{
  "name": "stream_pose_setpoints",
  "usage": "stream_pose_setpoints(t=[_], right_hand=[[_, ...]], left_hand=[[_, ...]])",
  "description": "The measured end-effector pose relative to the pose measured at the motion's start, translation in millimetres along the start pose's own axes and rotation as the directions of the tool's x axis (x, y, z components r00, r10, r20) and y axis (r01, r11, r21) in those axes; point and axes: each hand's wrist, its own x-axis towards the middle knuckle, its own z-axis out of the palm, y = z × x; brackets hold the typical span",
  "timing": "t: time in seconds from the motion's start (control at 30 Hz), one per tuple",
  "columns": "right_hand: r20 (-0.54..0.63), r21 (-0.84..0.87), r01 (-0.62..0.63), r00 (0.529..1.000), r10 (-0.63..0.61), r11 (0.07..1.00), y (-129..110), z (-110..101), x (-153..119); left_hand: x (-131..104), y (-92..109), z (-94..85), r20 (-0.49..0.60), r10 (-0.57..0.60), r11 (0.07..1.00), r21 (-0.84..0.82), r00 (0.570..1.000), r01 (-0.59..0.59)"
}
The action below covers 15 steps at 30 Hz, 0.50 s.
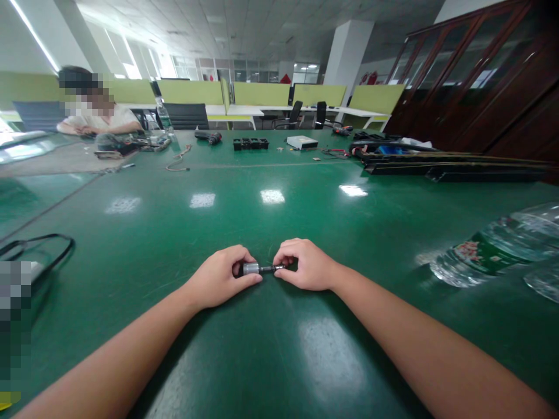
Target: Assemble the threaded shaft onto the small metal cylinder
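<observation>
Just above the green tabletop, my left hand (225, 274) is closed around a short silver cylinder (251, 268) with a dark end. A thin dark shaft (266, 269) runs from the cylinder towards the right, roughly level. My right hand (305, 265) pinches the far end of this shaft between thumb and fingers. Whether cylinder and shaft are one piece or two fitted together, I cannot tell. Their exact kind is too small to make out.
Water bottles (493, 250) lie at the right on the green table (271, 227). Black rails (437, 163) stretch along the far right. A white box (302, 142), black holder (251, 144) and power drill (208, 137) are at the back. A person (100, 113) sits far left; a black cable (52, 235) curls nearer.
</observation>
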Motion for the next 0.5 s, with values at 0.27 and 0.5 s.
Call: stream_pose_setpoints(t=[0.27, 0.5], right_hand=[[-0.004, 0.004, -0.001, 1.000, 0.001, 1.000, 4.5, -3.5, 0.2], [-0.030, 0.039, -0.124, 0.992, 0.125, 0.992, 22.9, -12.4, -4.1]], left_hand=[[-0.5, 0.6, -1.4, -0.006, -0.006, 1.000, 0.007, 1.000, 0.006], [-1.2, 2.0, -2.6, -0.018, -0.012, 1.000, 0.002, 1.000, 0.012]])
